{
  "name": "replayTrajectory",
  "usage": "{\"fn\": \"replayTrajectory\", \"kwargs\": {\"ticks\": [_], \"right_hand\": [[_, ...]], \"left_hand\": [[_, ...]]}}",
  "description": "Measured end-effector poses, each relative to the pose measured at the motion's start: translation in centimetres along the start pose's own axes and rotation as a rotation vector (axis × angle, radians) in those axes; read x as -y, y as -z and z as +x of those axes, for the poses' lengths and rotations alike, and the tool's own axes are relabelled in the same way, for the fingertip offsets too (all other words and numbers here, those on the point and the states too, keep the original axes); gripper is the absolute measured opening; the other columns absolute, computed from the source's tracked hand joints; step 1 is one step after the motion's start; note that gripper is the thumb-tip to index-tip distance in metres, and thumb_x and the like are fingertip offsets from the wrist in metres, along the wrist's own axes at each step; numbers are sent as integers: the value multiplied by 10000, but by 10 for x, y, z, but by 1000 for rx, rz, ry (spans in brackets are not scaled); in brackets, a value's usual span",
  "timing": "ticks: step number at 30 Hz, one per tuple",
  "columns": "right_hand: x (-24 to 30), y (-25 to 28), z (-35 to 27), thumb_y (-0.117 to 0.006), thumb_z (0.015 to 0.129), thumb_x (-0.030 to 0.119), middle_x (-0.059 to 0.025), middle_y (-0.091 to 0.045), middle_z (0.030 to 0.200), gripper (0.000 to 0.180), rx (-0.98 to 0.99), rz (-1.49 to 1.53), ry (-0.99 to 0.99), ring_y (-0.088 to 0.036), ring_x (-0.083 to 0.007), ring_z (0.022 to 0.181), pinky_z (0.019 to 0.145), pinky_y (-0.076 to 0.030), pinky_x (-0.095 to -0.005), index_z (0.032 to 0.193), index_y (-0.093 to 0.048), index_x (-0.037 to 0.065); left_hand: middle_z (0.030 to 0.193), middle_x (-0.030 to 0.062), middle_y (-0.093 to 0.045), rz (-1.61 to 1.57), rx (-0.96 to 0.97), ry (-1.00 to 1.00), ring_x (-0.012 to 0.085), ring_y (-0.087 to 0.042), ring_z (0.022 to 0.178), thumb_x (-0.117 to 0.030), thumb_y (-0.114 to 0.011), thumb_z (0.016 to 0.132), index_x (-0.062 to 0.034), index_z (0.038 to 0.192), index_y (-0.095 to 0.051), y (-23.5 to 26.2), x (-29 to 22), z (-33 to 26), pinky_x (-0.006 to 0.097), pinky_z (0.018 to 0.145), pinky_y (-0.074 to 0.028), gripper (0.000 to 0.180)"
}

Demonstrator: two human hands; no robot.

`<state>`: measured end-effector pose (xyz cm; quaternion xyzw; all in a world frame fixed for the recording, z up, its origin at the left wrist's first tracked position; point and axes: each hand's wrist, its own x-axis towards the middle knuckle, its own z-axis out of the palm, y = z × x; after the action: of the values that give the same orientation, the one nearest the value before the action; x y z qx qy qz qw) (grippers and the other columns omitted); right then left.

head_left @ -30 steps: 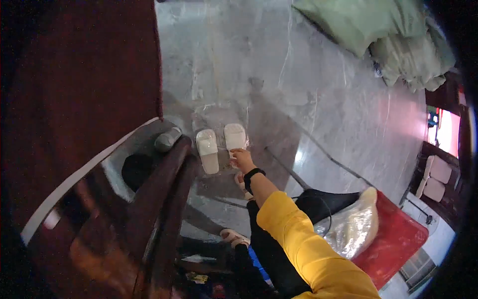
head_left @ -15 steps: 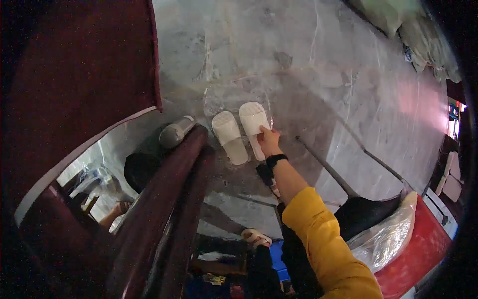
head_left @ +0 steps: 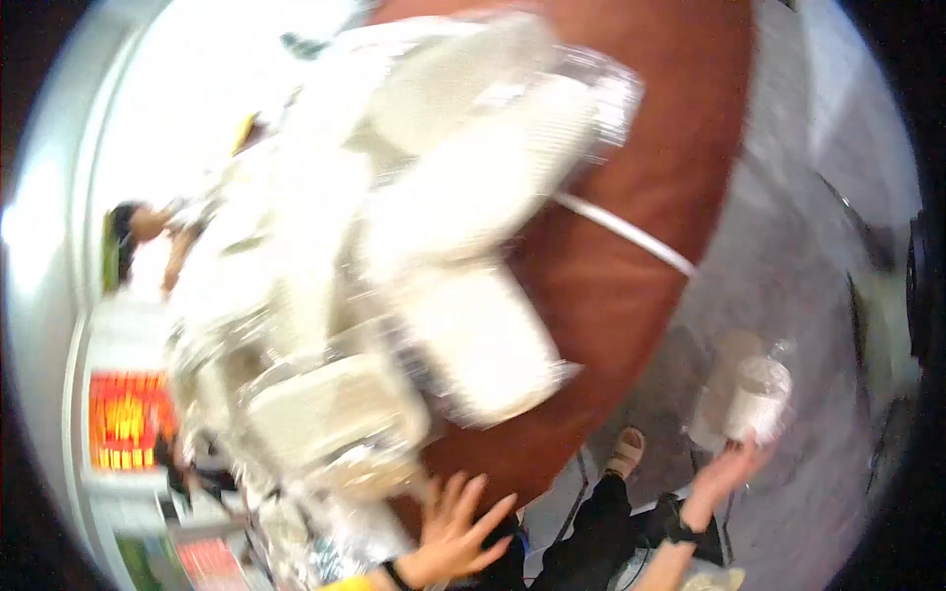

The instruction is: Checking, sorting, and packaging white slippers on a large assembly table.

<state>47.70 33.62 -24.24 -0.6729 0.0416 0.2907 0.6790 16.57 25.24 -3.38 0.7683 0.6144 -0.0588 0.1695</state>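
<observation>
At the lower right, my right hand holds a pair of white slippers in clear plastic by one end, beside the table and above the grey floor. My left hand is at the near edge of the brown-red table, its fingers spread and nothing in them. Right beyond its fingertips begins a big pile of pale slippers in clear wrapping. Motion blurs much of the pile, so single pairs are hard to tell apart.
A white strip crosses the table top. Another person is at the far left beyond the pile. A red and yellow sign hangs on the left wall. My foot in a light sandal stands by the table's edge.
My view has swung from the floor to the table and its pile. The slippers, on the floor before, are now up in my right hand. My left hand has come into view, spread open.
</observation>
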Motion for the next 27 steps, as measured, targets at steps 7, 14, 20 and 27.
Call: {"fn": "replayTrajectory", "kwargs": {"ticks": [7, 14, 20, 27], "right_hand": [[177, 19, -74, -605, 898, 153, -198, -440, 1419, 673, 339, -37, 300, -489, -317, 1260, 1080, -365, -430, 1462, -294, -40], [294, -8, -181, -635, 884, 228, -260, -477, 1362, 612, 914, -414, 413, -549, -409, 1161, 918, -494, -439, 1407, -423, -8], [296, -30, -308, -637, 878, 196, -192, -484, 1378, 666, 1536, -323, 115, -533, -330, 1182, 978, -445, -452, 1440, -361, -30], [269, -23, -547, -656, 820, 189, -159, -551, 1251, 686, 1973, -366, -298, -563, -229, 1160, 972, -458, -332, 1387, -367, -66]], "left_hand": [[1607, 186, -110, -223, -13, -59, 423, -136, 1468, -307, -669, 850, -228, 1550, -236, 17, 13, -8, 647, 1114, -182, 826], [1528, 257, -277, -1200, -311, 24, 399, -326, 1394, -216, -639, 897, -60, 1528, -219, 35, -62, -88, 428, 1148, -280, 774], [1414, 173, -442, -544, -648, 346, 363, -422, 1312, -154, -676, 854, -82, 1394, -484, 43, -21, -234, 473, 1105, -352, 577], [1537, 176, -304, -243, -351, 660, 411, -251, 1427, -432, -812, 678, -219, 1496, -362, -8, 49, -368, 650, 1129, -173, 957]]}}
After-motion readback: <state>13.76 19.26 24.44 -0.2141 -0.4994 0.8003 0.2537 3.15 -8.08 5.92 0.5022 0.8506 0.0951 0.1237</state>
